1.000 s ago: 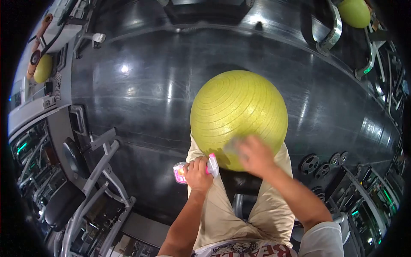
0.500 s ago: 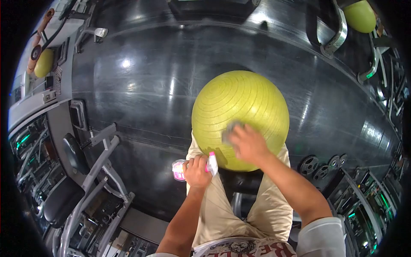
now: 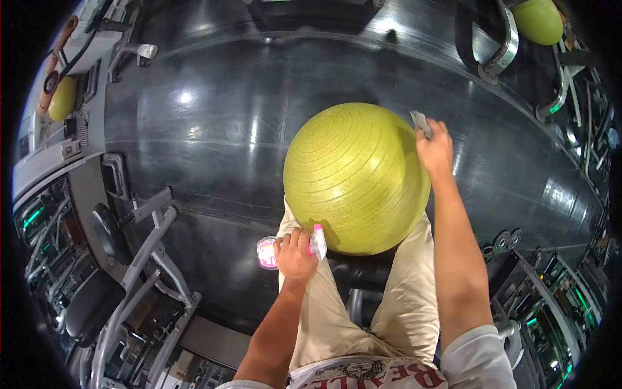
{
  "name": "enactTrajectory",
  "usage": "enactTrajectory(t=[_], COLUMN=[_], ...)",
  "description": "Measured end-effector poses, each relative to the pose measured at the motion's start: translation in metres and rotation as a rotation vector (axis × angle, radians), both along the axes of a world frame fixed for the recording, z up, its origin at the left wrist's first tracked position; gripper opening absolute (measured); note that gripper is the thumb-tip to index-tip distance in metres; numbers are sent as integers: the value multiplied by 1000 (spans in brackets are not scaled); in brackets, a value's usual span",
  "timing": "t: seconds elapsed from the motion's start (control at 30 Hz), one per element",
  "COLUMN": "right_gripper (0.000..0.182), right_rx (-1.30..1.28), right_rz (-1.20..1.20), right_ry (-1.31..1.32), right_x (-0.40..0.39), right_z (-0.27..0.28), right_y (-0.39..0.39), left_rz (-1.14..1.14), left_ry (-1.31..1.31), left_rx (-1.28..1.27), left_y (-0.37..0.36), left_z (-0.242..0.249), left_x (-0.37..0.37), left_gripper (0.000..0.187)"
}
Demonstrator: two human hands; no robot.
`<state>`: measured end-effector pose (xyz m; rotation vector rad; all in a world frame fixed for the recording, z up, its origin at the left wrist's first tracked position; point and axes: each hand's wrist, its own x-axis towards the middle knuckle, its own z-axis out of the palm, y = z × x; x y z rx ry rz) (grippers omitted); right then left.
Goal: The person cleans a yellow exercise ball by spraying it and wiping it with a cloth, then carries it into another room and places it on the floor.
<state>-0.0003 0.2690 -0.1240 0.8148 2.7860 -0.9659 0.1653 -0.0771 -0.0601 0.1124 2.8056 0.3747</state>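
Observation:
A large yellow-green exercise ball rests between my knees, its ridged surface shiny. My left hand is wrapped around a clear spray bottle with a pink label and a pink and white trigger head. The bottle lies tilted sideways over my left thigh, close to the ball's lower left side. At the ball's upper right edge is my right hand, closed on a grey cloth that sticks up past the fingers.
Dark shiny floor surrounds the ball. A weight machine with black pads stands at left. Weight plates and racks line the right. Two more yellow balls show, one at upper right, another at upper left.
My right hand has moved with the cloth from the ball's front middle up to its right edge. The left hand keeps its hold on the spray bottle.

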Motion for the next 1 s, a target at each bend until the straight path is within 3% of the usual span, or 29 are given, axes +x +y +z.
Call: enactTrajectory(t=[0.03,0.07,0.1,0.17,0.23,0.37,0.47,0.6,0.63,0.73,0.87,0.93,1.0], right_gripper=[35,37,35,33,34,31,35,29,28,28,30,30,34], right_rx=[-9,-236,-42,91,-15,-192,-396,-346,-305,-188,-493,-274,-101], right_rz=[-145,-113,156,181,431,866,703,458,364,57,-231,190,262], right_ry=[-109,-178,116,87,154,-103,-9,185,343,134,-81,42,117], right_x=[-6,10,34,71,119,216,211,115,90,30,8,27,57], right_z=[-4,-4,-6,26,53,64,76,99,86,28,-62,-42,7], right_y=[-1,-12,-38,-90,-117,-136,-120,-53,-32,32,60,14,-39], left_rz=[-5,-9,-10,-29,-42,-36,-32,-39,-36,-24,-4,-22,-23], left_ry=[13,25,32,25,41,65,78,58,53,33,16,62,61], left_rx=[5,8,11,12,23,38,31,45,45,53,56,51,49], left_y=[1,2,4,4,4,2,0,0,1,1,0,4,8], left_z=[1,1,1,1,-1,-1,-1,-3,-3,-6,-5,-2,-1], left_x=[-2,-5,-7,-8,-11,-10,-10,-7,-7,-7,-5,-10,-9], left_gripper=[28,26,24,23,21,22,23,23,22,27,29,23,23])
